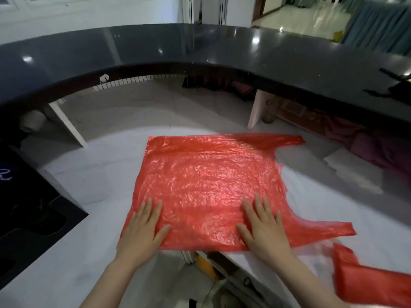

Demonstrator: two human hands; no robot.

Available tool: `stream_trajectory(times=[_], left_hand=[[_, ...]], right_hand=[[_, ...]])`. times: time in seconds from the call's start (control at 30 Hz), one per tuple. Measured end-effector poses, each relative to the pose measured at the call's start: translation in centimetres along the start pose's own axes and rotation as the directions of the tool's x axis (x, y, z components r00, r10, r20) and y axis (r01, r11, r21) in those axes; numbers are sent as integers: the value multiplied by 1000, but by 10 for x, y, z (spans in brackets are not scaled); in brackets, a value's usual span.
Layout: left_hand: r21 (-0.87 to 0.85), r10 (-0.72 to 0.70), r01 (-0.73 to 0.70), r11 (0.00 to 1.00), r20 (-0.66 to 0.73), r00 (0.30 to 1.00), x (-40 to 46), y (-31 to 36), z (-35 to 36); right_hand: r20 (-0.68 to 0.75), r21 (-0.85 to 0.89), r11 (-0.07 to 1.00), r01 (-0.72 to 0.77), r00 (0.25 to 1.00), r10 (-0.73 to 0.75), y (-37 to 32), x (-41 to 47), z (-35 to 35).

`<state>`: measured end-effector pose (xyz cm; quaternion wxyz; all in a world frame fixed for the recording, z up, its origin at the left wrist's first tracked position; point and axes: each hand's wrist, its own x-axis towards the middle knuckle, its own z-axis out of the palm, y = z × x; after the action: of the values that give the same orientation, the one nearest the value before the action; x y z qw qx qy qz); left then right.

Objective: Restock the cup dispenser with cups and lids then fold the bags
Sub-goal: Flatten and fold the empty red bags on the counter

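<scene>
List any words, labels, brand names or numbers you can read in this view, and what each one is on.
No text can be read here.
Black box at the left edge: white marks on its side, cut off by the frame and too blurred to read.
Red plastic bag spread flat on the white counter: no print visible.
Second red bag at lower right: no print visible.

A curved black counter (222,47) rises behind the white worktop (66,252); a black box (33,207) stands left.
</scene>
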<state>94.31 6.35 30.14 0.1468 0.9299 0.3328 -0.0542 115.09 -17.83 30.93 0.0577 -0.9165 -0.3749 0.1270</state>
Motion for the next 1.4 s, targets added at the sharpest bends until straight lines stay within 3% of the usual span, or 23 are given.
stream_trajectory(times=[0.27,0.4,0.53,0.63,0.73,0.87,1.03,1.1,1.17,1.23,1.4], left_hand=[[40,32,-33,999,4,999,20,-10,-3],[-152,83,-94,984,-78,993,13,-16,-9],[-175,106,-124,977,-105,989,-12,-39,-6],[-203,61,-89,975,-139,988,-20,-45,-2],[-243,35,-93,966,-232,972,-21,-39,-3],[-347,-19,-109,932,-345,939,-25,-42,0],[-363,-118,-45,931,-415,902,-21,-44,1],[-445,-190,-24,895,-429,883,-20,-42,-1],[-586,-272,1,810,-375,886,-18,-42,-5],[-643,-259,8,766,-298,919,-14,-46,-8],[-444,-162,-12,896,-352,922,-19,-50,-8]], right_hand=[[-53,-17,1000,-24,998,23,24,11,10],[-38,34,999,-29,999,30,26,22,-8],[-260,238,971,3,964,60,47,-5,-26],[-343,276,961,-1,934,100,64,-30,-30],[-358,171,970,-171,907,223,77,-39,-37],[-292,77,902,-424,855,427,94,-47,-43],[-366,340,885,-318,822,436,109,-52,-38],[-408,386,870,-306,790,458,109,-51,-39],[-424,452,831,-325,741,521,107,-50,-42],[-433,508,793,-337,696,573,106,-48,-45],[-434,543,767,-342,667,605,113,-41,-48]])
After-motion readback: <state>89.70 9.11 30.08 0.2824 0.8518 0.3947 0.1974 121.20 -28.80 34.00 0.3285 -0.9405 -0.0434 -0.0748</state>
